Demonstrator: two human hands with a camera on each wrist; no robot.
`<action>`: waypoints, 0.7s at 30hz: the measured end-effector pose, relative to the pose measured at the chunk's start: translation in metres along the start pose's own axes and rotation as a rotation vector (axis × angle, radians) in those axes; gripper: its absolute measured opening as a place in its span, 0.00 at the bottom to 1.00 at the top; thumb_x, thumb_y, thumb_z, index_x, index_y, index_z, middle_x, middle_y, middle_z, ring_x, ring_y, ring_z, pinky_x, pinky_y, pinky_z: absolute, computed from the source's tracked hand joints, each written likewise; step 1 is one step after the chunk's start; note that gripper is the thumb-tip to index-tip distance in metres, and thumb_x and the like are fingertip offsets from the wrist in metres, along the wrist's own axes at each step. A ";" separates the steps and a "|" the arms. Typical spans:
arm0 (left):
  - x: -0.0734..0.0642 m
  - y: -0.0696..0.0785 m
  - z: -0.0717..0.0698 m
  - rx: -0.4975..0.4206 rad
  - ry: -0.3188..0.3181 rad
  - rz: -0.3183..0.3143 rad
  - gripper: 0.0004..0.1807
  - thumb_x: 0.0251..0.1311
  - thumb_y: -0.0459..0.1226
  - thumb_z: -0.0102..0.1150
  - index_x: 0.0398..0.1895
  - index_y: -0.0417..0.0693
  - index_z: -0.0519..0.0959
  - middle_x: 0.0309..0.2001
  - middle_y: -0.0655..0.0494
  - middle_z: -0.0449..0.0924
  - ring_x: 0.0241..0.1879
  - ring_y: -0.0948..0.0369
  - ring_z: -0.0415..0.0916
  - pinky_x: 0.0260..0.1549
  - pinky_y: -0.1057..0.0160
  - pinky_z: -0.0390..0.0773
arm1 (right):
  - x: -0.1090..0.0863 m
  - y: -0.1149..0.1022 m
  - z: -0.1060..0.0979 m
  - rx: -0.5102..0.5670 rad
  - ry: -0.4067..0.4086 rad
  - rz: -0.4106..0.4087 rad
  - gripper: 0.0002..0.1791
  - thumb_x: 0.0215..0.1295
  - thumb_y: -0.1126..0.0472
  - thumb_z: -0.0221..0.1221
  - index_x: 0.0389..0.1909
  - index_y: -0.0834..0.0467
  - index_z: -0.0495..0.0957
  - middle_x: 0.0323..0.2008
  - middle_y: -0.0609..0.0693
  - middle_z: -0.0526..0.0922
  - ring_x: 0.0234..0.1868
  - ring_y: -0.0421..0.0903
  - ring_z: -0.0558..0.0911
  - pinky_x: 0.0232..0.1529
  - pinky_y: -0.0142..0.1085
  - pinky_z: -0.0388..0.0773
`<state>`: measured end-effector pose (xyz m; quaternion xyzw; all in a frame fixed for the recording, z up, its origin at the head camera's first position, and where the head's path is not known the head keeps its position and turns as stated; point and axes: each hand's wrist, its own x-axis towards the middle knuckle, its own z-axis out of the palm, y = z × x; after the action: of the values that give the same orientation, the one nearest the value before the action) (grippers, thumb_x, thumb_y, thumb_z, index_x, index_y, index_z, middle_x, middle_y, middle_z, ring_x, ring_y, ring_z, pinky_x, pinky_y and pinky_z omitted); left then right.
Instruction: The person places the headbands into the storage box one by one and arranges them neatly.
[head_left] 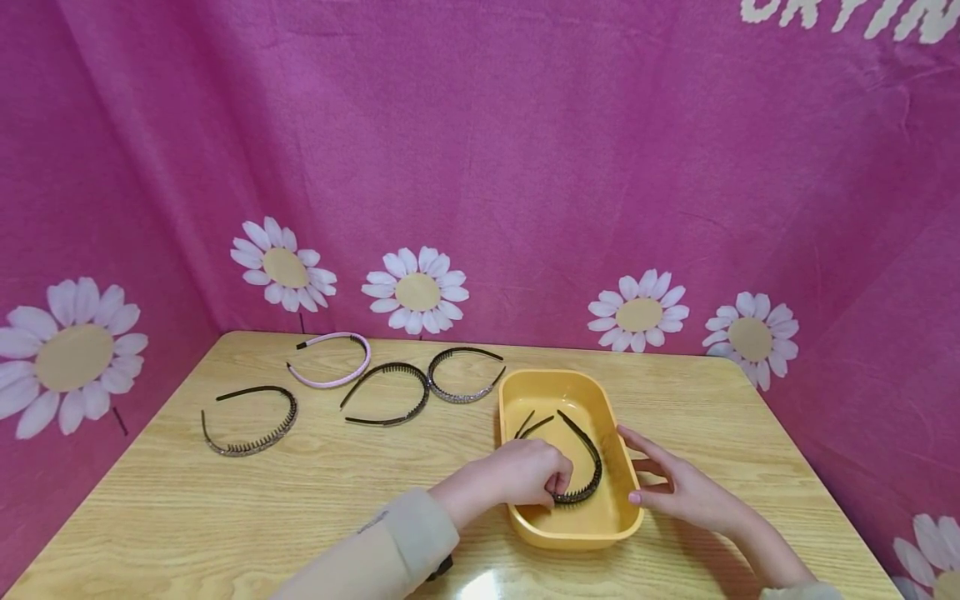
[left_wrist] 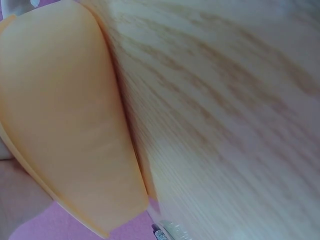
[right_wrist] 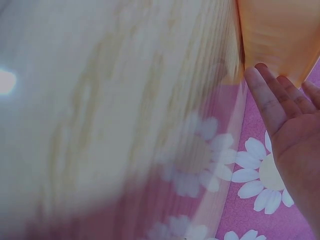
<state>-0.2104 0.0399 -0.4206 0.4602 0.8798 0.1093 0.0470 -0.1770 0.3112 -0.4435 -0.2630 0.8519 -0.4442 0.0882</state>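
A yellow plastic basin (head_left: 558,542) stands on the table, right of centre. My left hand (head_left: 528,471) reaches over its left rim with curled fingers and grips a dark toothed headband (head_left: 595,467) low inside the basin. Two thin dark headband tips (head_left: 534,427) show beyond that hand; what they belong to is hidden beneath it. With fingers extended, my right hand (head_left: 686,492) touches the basin's outer right wall, its thumb near the rim. In the right wrist view, the fingertips meet the yellow wall. The left wrist view mostly shows the basin's outside.
Left of the basin lie a glittery dark headband (head_left: 465,397), a black toothed headband (head_left: 393,367), a pink headband (head_left: 367,354) and a glittery toothed headband (head_left: 258,447). A magenta cloth with daisies (head_left: 480,167) hangs around the wooden table (head_left: 225,533).
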 end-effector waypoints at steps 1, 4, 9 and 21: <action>0.000 0.000 0.000 0.007 0.000 -0.001 0.12 0.41 0.40 0.74 0.23 0.58 0.77 0.20 0.71 0.70 0.24 0.74 0.66 0.24 0.76 0.64 | 0.000 0.000 0.000 0.000 0.000 0.000 0.43 0.61 0.63 0.61 0.73 0.57 0.48 0.70 0.64 0.53 0.58 0.36 0.73 0.48 0.31 0.78; 0.000 0.001 0.000 0.018 -0.001 -0.006 0.12 0.41 0.40 0.74 0.23 0.58 0.77 0.20 0.72 0.70 0.25 0.74 0.66 0.24 0.76 0.64 | 0.000 0.000 0.000 0.001 0.000 0.002 0.43 0.61 0.63 0.61 0.73 0.58 0.48 0.70 0.64 0.53 0.58 0.35 0.73 0.48 0.31 0.78; 0.000 0.000 -0.001 0.000 0.008 0.010 0.12 0.41 0.41 0.74 0.23 0.58 0.77 0.22 0.71 0.71 0.25 0.74 0.66 0.25 0.77 0.64 | 0.000 0.000 0.000 0.003 -0.003 0.001 0.43 0.62 0.62 0.61 0.73 0.58 0.48 0.70 0.64 0.53 0.58 0.32 0.72 0.48 0.31 0.77; -0.010 -0.003 -0.020 -0.020 0.100 0.048 0.10 0.46 0.42 0.71 0.32 0.56 0.80 0.29 0.69 0.75 0.32 0.74 0.68 0.35 0.77 0.66 | 0.000 0.001 0.000 0.001 -0.002 -0.021 0.43 0.61 0.64 0.61 0.73 0.58 0.48 0.70 0.67 0.54 0.58 0.36 0.73 0.48 0.33 0.79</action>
<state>-0.2105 0.0270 -0.4018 0.4746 0.8686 0.1422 0.0052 -0.1772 0.3114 -0.4440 -0.2724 0.8488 -0.4453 0.0844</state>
